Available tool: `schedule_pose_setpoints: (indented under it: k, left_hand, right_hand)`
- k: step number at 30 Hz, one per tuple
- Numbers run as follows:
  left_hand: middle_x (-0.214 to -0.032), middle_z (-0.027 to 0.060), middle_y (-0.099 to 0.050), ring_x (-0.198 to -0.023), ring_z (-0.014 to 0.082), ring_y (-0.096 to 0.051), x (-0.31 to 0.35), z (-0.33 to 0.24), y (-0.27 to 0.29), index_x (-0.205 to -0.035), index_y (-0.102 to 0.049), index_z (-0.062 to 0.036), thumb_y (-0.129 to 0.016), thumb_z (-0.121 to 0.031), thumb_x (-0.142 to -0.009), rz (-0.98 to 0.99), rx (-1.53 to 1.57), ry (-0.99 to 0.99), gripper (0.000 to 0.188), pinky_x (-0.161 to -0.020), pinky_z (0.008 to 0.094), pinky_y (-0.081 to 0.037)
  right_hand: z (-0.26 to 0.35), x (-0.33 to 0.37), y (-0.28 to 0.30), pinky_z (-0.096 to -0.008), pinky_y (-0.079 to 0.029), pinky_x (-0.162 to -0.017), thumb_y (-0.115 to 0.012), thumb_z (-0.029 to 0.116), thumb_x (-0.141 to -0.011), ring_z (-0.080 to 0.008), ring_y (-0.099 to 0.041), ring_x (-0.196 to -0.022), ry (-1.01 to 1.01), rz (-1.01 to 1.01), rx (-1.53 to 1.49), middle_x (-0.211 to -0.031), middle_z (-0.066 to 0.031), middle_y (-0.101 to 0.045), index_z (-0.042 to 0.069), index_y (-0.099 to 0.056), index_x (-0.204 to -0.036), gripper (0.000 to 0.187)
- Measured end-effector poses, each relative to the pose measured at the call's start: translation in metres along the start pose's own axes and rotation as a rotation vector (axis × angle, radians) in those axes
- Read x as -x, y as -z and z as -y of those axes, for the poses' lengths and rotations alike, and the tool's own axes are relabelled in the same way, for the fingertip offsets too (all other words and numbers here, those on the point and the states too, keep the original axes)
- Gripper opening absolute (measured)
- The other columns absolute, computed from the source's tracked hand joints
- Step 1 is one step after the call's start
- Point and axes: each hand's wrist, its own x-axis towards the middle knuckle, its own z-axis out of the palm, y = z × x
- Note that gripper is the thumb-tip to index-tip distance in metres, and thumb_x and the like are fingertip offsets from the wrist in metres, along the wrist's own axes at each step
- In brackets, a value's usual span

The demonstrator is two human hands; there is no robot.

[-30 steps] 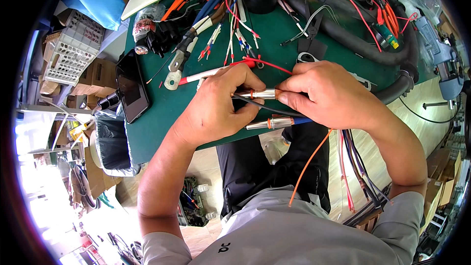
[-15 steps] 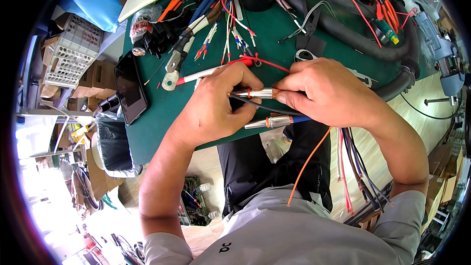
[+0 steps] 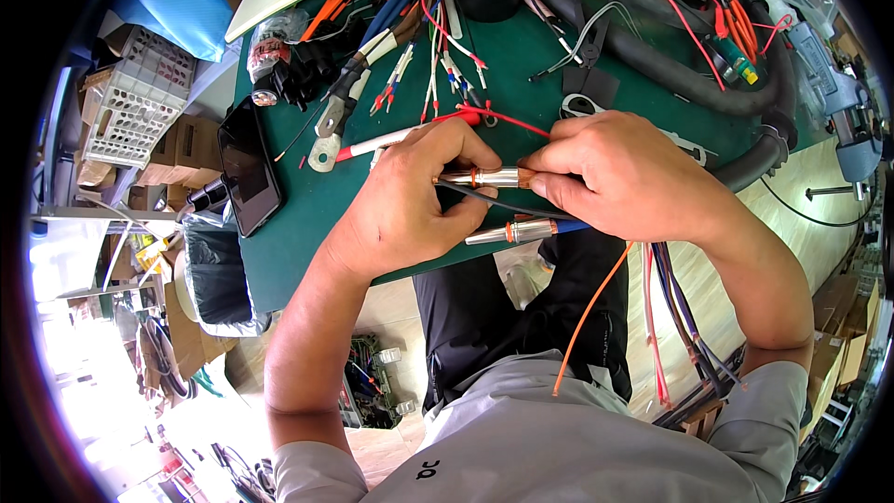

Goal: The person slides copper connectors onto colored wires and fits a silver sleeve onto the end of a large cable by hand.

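My left hand (image 3: 410, 191) closes its thumb and fingers around the left end of a silver metal contact pin (image 3: 498, 177) with an orange ring. At the pin's other end, my right hand (image 3: 633, 172) pinches with thumb and fingers where something copper-brown shows; the fingertips hide part of it. A thin black wire (image 3: 531, 212) runs from beside the left fingers to below the right hand. Just nearer to me lies a second silver contact pin (image 3: 521, 231), also orange-ringed, joined to a blue cable (image 3: 570, 225). Beyond the hands is a red wire (image 3: 512, 119).
On the green table (image 3: 298, 265) are a phone (image 3: 249, 168), cable ends with ring lugs (image 3: 324, 153), several ferruled wires (image 3: 433, 84) and a thick black conduit (image 3: 689, 84). An orange wire (image 3: 587, 321) and other loose wires hang over the front edge. A lined bin (image 3: 219, 270) stands left.
The dangling end of the orange wire has swung slightly to the right. Both hands keep their grip on the contact pin, almost without moving.
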Motion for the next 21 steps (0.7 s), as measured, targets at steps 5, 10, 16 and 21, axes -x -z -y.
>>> schedule_pose_setpoints:
  k: [5,10,16,21]
  left_hand:
    - [-0.090,0.0099,-0.066,-0.078,0.0220,-0.067,0.0002,0.0020,-0.0004,-0.098,-0.063,-0.0003,-0.070,0.004,-0.075,-0.005,-0.001,-0.018,0.025,-0.069,0.0337,-0.053]
    - [-0.089,0.0093,-0.066,-0.078,0.0212,-0.067,0.0005,0.0033,-0.0001,-0.098,-0.063,-0.0003,-0.070,0.005,-0.075,-0.013,-0.015,-0.046,0.025,-0.069,0.0328,-0.053]
    - [-0.090,0.0094,-0.067,-0.079,0.0208,-0.067,0.0008,0.0047,-0.0018,-0.097,-0.063,0.0005,-0.069,0.005,-0.074,-0.014,0.015,-0.034,0.024,-0.070,0.0329,-0.053]
    - [-0.091,0.0098,-0.067,-0.080,0.0214,-0.068,0.0009,0.0046,-0.0017,-0.097,-0.062,0.0005,-0.070,0.005,-0.075,-0.013,0.006,-0.034,0.024,-0.071,0.0331,-0.054]
  right_hand:
    - [-0.0021,-0.0001,-0.0012,-0.0494,-0.047,-0.060,-0.061,0.021,-0.093,-0.0388,-0.062,-0.062,0.010,0.000,0.002,-0.061,-0.0185,-0.060,0.002,-0.072,-0.079,0.026]
    - [-0.0018,-0.0008,-0.0014,-0.0491,-0.046,-0.059,-0.061,0.021,-0.094,-0.0389,-0.061,-0.061,0.008,0.003,0.015,-0.060,-0.0187,-0.059,0.002,-0.071,-0.078,0.027]
    - [-0.0012,0.0003,-0.0012,-0.0490,-0.046,-0.058,-0.061,0.022,-0.094,-0.0388,-0.060,-0.059,-0.004,0.000,0.018,-0.060,-0.0187,-0.059,0.002,-0.071,-0.077,0.028]
    - [0.0004,0.0003,-0.0015,-0.0488,-0.047,-0.059,-0.061,0.022,-0.094,-0.0388,-0.060,-0.060,-0.022,0.004,0.012,-0.060,-0.0184,-0.059,0.002,-0.071,-0.077,0.027]
